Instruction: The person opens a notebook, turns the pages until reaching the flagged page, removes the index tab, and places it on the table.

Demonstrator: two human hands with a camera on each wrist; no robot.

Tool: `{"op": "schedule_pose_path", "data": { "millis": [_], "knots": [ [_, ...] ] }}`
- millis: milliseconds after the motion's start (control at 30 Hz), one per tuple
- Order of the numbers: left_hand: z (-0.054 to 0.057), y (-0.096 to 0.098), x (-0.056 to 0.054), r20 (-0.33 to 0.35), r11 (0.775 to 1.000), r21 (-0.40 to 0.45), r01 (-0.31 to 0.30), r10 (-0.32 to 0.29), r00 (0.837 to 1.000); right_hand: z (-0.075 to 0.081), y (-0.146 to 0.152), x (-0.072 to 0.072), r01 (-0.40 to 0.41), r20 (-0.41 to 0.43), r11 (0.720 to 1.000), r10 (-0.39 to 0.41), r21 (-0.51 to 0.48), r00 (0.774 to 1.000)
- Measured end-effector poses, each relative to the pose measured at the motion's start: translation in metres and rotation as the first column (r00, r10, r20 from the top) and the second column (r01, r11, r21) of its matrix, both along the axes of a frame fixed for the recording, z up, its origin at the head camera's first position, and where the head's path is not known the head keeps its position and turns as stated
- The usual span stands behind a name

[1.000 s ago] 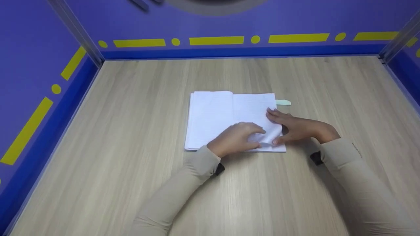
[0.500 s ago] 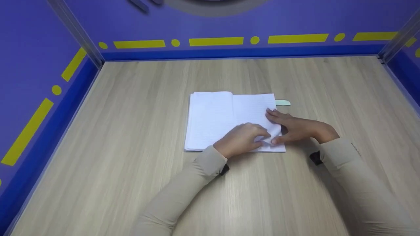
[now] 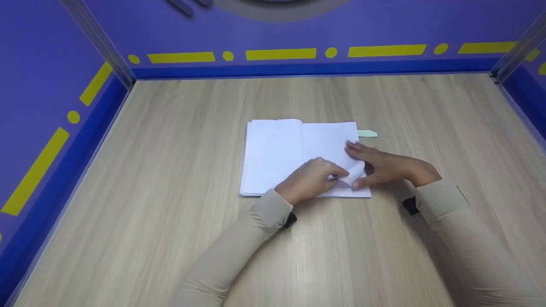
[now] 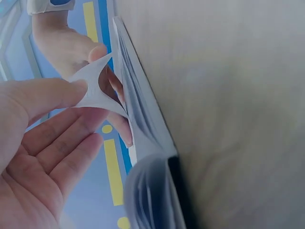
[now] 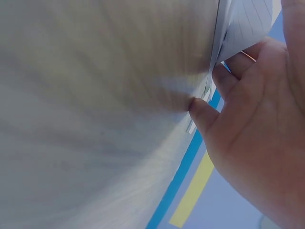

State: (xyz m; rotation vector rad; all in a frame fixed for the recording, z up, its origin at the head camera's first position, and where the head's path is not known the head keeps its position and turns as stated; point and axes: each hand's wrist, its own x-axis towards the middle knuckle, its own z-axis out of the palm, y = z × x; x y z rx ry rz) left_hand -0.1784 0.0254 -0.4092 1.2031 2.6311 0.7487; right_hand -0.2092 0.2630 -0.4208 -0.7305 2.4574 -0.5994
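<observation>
A ruled white notebook (image 3: pixel 273 157) lies open on the wooden table, its right page lifted near the lower corner. My left hand (image 3: pixel 307 180) reaches across it and pinches that curled page (image 4: pixel 90 93) between thumb and fingers. In the left wrist view its other fingers (image 4: pixel 62 148) extend beneath. At the notebook's right edge, my right hand (image 3: pixel 386 166) rests with spread fingers on the page's side, thumb close to the raised corner. The right wrist view shows the right hand (image 5: pixel 257 119) beside the paper, with fingertips partly hidden behind the page.
A pale green tab (image 3: pixel 367 133) sticks out from the notebook's right side. Purple-blue panels (image 3: pixel 281 34) with yellow dashes border the table (image 3: pixel 170 140) at the back and sides.
The left hand first shifts slightly right toward the page corner. Its thumb and fingers then come together on the page, which curls up more. The right hand stays almost still.
</observation>
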Motion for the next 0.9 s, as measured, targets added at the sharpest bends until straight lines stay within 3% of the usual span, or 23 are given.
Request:
{"op": "schedule_pose_path", "data": {
  "millis": [367,633,900],
  "knots": [
    [0.003,-0.01,-0.002,0.063,0.985,0.159,-0.07,0.061,0.996,-0.002,0.002,-0.001,0.136,-0.009,0.99,-0.137,-0.039,0.991],
    [0.011,-0.021,-0.004,0.105,0.946,0.279,-0.167,0.143,0.984,-0.005,0.003,-0.007,0.191,-0.03,0.972,-0.196,-0.139,0.98],
    [0.023,-0.038,-0.009,0.126,0.876,0.421,-0.235,0.2,0.972,-0.004,0.004,-0.006,0.161,-0.016,0.981,-0.164,-0.109,0.986]
  ]
}}
